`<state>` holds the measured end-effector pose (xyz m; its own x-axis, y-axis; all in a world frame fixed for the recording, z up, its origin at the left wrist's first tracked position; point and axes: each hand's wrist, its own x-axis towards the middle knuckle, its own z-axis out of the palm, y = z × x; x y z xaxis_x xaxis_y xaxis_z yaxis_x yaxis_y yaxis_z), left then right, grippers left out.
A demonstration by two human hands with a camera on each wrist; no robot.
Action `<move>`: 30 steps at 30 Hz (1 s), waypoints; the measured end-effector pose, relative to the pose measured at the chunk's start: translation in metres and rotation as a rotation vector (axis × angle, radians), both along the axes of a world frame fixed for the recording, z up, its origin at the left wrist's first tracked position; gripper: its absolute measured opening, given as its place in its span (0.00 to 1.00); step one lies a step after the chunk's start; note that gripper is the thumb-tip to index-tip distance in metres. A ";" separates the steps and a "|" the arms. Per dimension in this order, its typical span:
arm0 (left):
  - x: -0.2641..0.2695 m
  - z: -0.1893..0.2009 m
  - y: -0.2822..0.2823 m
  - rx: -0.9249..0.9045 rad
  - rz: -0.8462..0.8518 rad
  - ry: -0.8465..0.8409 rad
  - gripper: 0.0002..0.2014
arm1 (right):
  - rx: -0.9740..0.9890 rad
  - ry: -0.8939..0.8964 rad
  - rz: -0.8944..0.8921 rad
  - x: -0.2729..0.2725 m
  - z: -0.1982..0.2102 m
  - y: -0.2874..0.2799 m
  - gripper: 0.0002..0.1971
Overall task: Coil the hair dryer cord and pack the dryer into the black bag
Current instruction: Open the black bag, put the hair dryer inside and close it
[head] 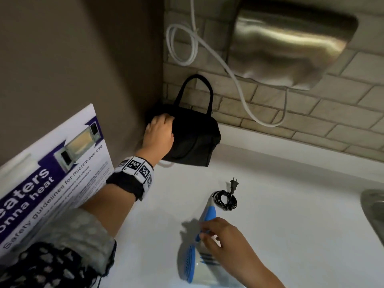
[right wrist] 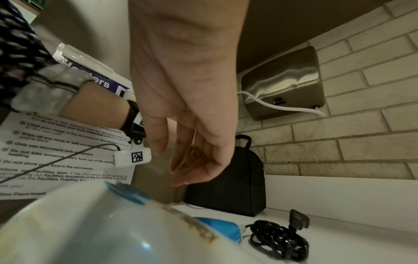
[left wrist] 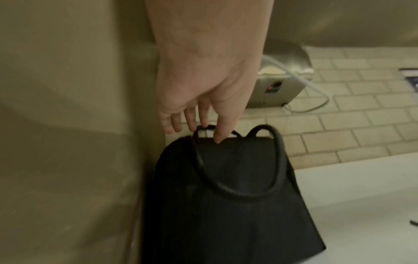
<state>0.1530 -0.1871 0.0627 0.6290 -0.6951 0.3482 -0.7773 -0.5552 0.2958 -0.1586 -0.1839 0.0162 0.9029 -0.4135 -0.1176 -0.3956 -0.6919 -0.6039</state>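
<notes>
Nearest on the worktop (head: 291, 204), at its front edge: hair dryer (head: 199, 265), white and blue, lying on its side with the folded handle pointing away. Right hand (head: 224, 238) hovering just over the handle hinge, fingers loosely curled and drawn together, apparently gripping nothing, though contact with the blue handle is hard to rule out from the head view. Just beyond the handle tip: cord (head: 225, 199) already wound into a small black coil, plug (head: 234, 185) sticking out toward the back wall. Coiling looks done, then; packing not yet begun. Farther back, in the rear left corner against the tiled wall: black bag (head: 193, 138), upright, top seemingly closed. Left hand (head: 160, 132) reaching across to it, fingers mostly straight, thumb tip touching the bag's top edge beside one handle, nothing clasped. Left to do, most likely: bring the bag closer, open it, put dryer and coil inside. Left wrist view alone shows both rope-like handles (left wrist: 239, 160) and the unclosed fingers (left wrist: 190, 121) above them. Right wrist view alone shows the gap under the right hand's fingertips (right wrist: 178, 171).
</notes>
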 end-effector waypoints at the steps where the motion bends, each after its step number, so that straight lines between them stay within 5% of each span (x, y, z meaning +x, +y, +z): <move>1: 0.005 -0.005 -0.001 0.033 0.012 0.006 0.27 | -0.006 -0.007 0.004 0.001 0.001 0.000 0.13; 13: 0.003 -0.008 0.022 -0.054 -0.028 -0.080 0.09 | -0.084 -0.111 0.042 0.038 0.036 -0.014 0.15; 21: -0.065 0.004 0.092 -0.137 -0.060 0.000 0.07 | -0.010 -0.302 -0.348 0.074 0.059 -0.046 0.25; 26: -0.107 0.006 0.139 -0.154 -0.116 0.132 0.11 | 0.211 -0.128 -0.437 0.097 0.051 -0.073 0.29; 30: -0.127 -0.003 0.161 -0.270 -0.075 0.113 0.12 | 0.654 -0.003 -0.413 0.107 0.035 -0.082 0.28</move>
<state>0.0260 -0.0263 0.0598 0.6245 -0.6330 0.4575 -0.7670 -0.3865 0.5122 -0.0517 -0.2662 0.0517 0.6915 -0.5638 -0.4515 -0.5413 0.0094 -0.8408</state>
